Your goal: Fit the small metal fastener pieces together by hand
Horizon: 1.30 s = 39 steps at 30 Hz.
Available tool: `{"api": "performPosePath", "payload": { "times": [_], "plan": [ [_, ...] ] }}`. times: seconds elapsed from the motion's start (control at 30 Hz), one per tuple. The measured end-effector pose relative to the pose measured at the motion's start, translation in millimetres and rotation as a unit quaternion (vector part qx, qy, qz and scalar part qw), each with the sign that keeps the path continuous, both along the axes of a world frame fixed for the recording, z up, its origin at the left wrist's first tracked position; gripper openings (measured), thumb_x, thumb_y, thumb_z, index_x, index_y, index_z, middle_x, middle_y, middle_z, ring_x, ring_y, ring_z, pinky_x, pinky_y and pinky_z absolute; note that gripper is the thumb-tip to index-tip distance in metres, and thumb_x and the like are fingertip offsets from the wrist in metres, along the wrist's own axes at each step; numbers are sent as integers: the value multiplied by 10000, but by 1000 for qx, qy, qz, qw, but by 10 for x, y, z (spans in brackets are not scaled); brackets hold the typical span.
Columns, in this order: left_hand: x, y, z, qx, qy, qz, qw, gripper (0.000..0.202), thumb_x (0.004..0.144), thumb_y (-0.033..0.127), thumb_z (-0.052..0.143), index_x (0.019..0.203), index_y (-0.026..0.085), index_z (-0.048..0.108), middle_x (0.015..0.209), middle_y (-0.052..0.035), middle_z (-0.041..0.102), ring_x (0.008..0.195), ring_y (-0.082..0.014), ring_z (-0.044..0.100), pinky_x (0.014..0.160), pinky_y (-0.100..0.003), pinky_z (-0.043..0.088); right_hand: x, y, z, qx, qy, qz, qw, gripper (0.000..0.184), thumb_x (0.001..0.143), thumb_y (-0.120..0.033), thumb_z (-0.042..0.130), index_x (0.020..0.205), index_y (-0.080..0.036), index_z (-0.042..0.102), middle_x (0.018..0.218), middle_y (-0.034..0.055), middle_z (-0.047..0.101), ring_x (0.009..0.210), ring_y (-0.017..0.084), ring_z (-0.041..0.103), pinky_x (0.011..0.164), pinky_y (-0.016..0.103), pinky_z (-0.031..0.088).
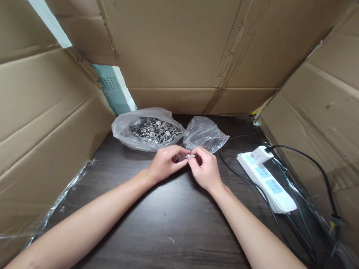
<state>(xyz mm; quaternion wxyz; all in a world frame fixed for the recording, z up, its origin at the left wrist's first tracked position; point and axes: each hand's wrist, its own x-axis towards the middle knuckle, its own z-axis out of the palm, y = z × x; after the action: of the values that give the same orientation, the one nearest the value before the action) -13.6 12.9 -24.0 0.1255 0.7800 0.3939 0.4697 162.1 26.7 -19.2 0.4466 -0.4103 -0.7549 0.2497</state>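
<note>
Here, two bare hands are meeting over a dark wooden table: the left hand and the right hand are both pinching one small metal part, fingertips closed on it from either side, so the part is sitting between the hands just in front of the bags. Two clear plastic bags are lying behind the hands, touching each other: the left bag is holding a heap of small silvery metal pieces, too many and too small to count; the right bag is looking nearly empty, contents not discernible. One white power strip is lying to the right with one white plug seated in it and black cables looping around. Three cardboard walls are enclosing the table. A pale printed sheet is showing at the left rear corner; its writing is too small to read.
</note>
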Motion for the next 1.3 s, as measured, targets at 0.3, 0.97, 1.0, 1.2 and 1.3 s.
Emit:
{"api": "performPosePath", "payload": {
  "times": [0.3, 0.97, 1.0, 1.2, 1.3],
  "plan": [
    [8, 4, 0, -16, -9, -4, 1000, 151, 901, 192, 740, 1045, 147, 737, 806, -16, 718, 638, -88, 638, 582, -174, 506, 7, 2, -2, -3, -18, 3, 1000, 172, 887, -267, 533, 729, -204, 513, 695, 2, 537, 638, 146, 497, 615, 284, 372],
    [8, -9, -3, -10, 4, 2, 1000, 146, 931, 239, 714, 1042, 146, 734, 761, -14, 699, 640, -99, 622, 607, -197, 518, 33, -3, 28, -30, 5, 43, 999, 167, 919, -239, 539, 755, -207, 528, 757, 15, 559, 709, 168, 516, 671, 301, 386],
    [9, -12, -2, -6, 3, 3, 1000, 141, 931, 235, 715, 1039, 146, 732, 757, -11, 697, 641, -99, 622, 611, -197, 517, 34, -4, 27, -33, 5, 44, 998, 168, 921, -240, 539, 757, -206, 530, 764, 16, 560, 720, 171, 521, 681, 304, 389],
    [16, -27, 7, 19, 6, 2, 1000, 123, 916, 188, 727, 1026, 134, 724, 758, -6, 693, 648, -95, 631, 625, -186, 521, 38, -5, 7, -42, 2, 52, 998, 192, 943, -253, 521, 758, -207, 502, 791, 22, 556, 761, 183, 529, 717, 318, 386],
    [21, -29, 12, 25, 5, 3, 1000, 132, 903, 172, 738, 1031, 139, 724, 764, -4, 696, 654, -95, 634, 630, -185, 522, 33, -13, 8, -37, -2, 51, 998, 189, 951, -253, 513, 768, -209, 493, 803, 23, 557, 777, 185, 535, 725, 318, 388]
  ]
}}
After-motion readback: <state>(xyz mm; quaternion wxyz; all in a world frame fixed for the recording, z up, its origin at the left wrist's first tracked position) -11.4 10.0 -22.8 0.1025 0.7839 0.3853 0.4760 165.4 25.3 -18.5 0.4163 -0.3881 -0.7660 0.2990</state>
